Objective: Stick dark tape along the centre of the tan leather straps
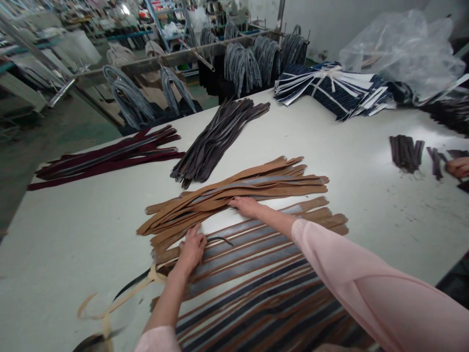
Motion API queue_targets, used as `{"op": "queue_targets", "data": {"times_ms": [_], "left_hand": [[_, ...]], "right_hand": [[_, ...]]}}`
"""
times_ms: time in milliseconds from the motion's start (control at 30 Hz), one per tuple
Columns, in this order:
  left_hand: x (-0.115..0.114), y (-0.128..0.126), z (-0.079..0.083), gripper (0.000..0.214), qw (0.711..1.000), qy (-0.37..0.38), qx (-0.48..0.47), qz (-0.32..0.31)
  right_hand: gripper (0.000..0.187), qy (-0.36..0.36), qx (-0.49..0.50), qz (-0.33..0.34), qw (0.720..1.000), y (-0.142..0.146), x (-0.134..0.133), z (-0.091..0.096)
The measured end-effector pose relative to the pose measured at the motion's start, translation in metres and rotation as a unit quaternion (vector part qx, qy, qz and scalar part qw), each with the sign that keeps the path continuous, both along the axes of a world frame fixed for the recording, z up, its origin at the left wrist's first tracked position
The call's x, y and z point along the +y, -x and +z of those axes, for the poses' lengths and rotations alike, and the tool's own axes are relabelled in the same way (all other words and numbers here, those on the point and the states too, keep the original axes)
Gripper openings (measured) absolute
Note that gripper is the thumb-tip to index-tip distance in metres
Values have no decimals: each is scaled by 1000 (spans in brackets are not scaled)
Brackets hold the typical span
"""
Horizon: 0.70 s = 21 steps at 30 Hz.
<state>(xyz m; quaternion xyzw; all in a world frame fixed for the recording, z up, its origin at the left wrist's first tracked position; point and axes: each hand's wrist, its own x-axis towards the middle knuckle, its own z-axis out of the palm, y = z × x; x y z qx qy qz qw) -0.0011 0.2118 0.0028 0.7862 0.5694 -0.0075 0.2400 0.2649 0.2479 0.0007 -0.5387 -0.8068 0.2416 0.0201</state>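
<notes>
A loose pile of brown fabric strips (234,188), some with grey backing, lies across the middle of the white table. My right hand (247,206) is at the pile's near edge, its fingers closed on a brown strip. Nearer to me, my left hand (192,247) bends its fingers over the left end of a grey-and-brown strip (234,239); its fingertips are partly hidden. Below both hands, more strips with grey and dark bands (256,293) lie side by side, partly under my right sleeve. A thin dark strand (220,239) curls beside my left hand.
Dark brown strips (220,139) and maroon strips (110,154) lie farther back. A tied navy-and-white bundle (330,90) sits beside clear plastic (403,54). Pale ties (106,313) lie at left. Another person's hand (458,167) touches dark pieces at right. A metal rail (176,56) runs behind the table.
</notes>
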Motion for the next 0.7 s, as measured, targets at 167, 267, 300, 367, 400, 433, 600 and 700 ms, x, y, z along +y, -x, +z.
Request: {"op": "queue_targets", "data": {"times_ms": [167,267,300,367,400,433,600,700], "left_hand": [[0,43,6,24,1000,-17,18,7],[5,46,5,23,997,-46,-55,-5],[7,44,4,23,996,-52,-74,-2],[10,37,4,23,993,-53,-101,6],[12,33,5,23,992,-53,-110,7],[13,27,7,23,992,-53,-117,1],[26,-12,22,18,982,-122,-75,-125],[35,-47,26,14,965,-161,-36,-205]], "right_hand": [[46,-20,-3,-32,999,2,7,-8],[38,-46,-21,-106,993,-18,-10,-12],[36,-57,-29,-131,989,-27,-15,-13],[34,-76,-57,-171,981,-44,-22,-11],[34,-80,-74,-181,978,-51,-23,-10],[34,-80,-90,-181,976,-56,-24,-8],[35,-72,-109,-76,989,-42,-15,-1],[34,-69,-102,-76,990,-14,-5,4]]}}
